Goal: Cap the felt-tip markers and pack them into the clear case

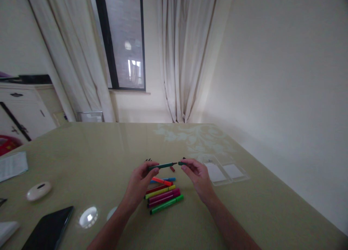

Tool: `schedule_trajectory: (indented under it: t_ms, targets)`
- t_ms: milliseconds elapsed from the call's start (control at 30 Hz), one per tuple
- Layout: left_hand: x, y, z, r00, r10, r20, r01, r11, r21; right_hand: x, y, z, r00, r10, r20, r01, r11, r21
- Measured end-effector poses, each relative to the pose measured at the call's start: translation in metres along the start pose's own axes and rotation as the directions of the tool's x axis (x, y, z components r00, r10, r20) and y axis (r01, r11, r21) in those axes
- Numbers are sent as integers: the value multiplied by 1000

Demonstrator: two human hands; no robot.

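My left hand (141, 179) pinches a dark green marker pen (164, 166), its bare tip pointing right. In my right hand (198, 177) is the small dark green cap (181, 163), held between thumb and fingers. A narrow gap separates the tip from the cap. Below them on the table lie several markers: a blue one (170, 179), an orange one (163, 181), a yellow one (167, 191), magenta ones (164, 196) and a bright green one (167, 205). A small reddish-brown piece (172, 169) shows just under the green pen. Behind my left hand, several dark tips poke out.
Right of my right hand lies a clear plastic case (230, 179) with white cards inside. At the left are a black tablet-like object (49, 228), a shiny round disc (88, 217), a white oval object (38, 191) and papers (13, 166). A wall borders the table's right edge.
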State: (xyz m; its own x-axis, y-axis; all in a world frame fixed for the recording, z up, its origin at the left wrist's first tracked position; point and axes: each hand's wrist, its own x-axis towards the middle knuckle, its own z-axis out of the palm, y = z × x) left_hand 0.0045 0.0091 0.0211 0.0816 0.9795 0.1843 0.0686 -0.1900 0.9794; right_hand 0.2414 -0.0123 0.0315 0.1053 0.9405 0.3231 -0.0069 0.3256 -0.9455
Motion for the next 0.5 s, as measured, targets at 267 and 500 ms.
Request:
schedule_trajectory:
  t_ms: [267, 500]
  targets:
    - [1, -8, 1, 999, 41, 17, -42, 999, 34, 0, 6, -1, 999, -27, 31, 28, 998, -48]
    - [-1, -7, 0, 997, 71, 32, -73, 994, 86, -1, 0, -4, 994, -63, 85, 76, 985, -156]
